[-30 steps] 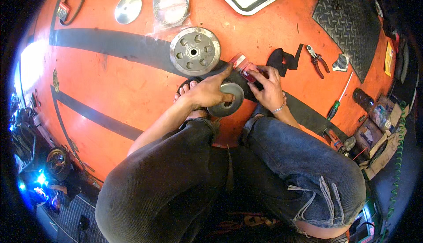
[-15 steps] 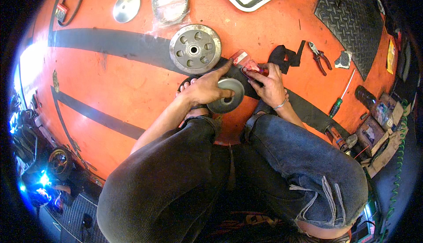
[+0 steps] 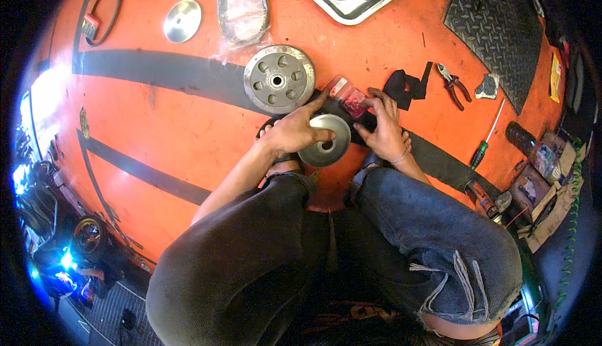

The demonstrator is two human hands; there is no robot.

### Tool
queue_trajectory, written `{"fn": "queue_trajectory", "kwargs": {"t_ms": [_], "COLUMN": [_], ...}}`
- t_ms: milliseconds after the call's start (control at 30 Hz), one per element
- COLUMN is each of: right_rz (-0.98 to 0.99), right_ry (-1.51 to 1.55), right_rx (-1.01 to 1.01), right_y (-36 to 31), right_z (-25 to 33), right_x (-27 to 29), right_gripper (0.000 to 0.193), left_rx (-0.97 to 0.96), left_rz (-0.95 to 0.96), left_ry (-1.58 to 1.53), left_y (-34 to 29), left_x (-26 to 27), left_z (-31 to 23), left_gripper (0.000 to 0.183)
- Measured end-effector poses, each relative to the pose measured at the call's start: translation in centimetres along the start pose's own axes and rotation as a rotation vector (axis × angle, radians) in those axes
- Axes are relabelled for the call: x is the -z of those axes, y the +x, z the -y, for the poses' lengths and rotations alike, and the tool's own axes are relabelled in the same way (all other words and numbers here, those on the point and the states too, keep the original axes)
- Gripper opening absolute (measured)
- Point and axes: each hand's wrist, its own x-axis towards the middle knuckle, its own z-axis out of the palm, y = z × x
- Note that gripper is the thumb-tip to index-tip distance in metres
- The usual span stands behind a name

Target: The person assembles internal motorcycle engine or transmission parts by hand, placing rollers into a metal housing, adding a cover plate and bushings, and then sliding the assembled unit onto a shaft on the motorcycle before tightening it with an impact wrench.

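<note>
Left hand (image 3: 293,134) clamped on the grey dished metal disc (image 3: 336,129), near the round, holed grey metal drum (image 3: 296,89); likely stiff, weighty, perhaps slick, best held by its rim; right hand (image 3: 384,126), grasp parted, beside the translucent red plastic tub (image 3: 353,102)

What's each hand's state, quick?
Left hand: holding the grey metal disc.
Right hand: half-curled at the red container; grip cannot be told.
</note>
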Motion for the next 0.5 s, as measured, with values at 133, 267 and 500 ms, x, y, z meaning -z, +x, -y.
{"fn": "queue_trajectory", "kwargs": {"t_ms": [133,267,500], "right_rz": [0.051,0.110,0.677], "right_ry": [0.911,1.676,0.279], "right_rx": [-0.275,-0.381,-0.159], "right_y": [-1.0,-1.8,0.3], "right_z": [0.6,-0.2,-5.0], "right_x": [2.0,5.0,12.0], "right_gripper": [0.063,0.055,0.048], "left_rx": [0.015,-0.008,-0.028], "left_rz": [-0.045,0.006,0.121], "left_ry": [0.208,0.236,0.149], "left_y": [-0.5,-1.0,-1.3], "left_x": [0.0,0.1,0.8], "left_z": [-0.2,-0.7,-2.1], "left_gripper": [0.096,0.090,0.077]}}
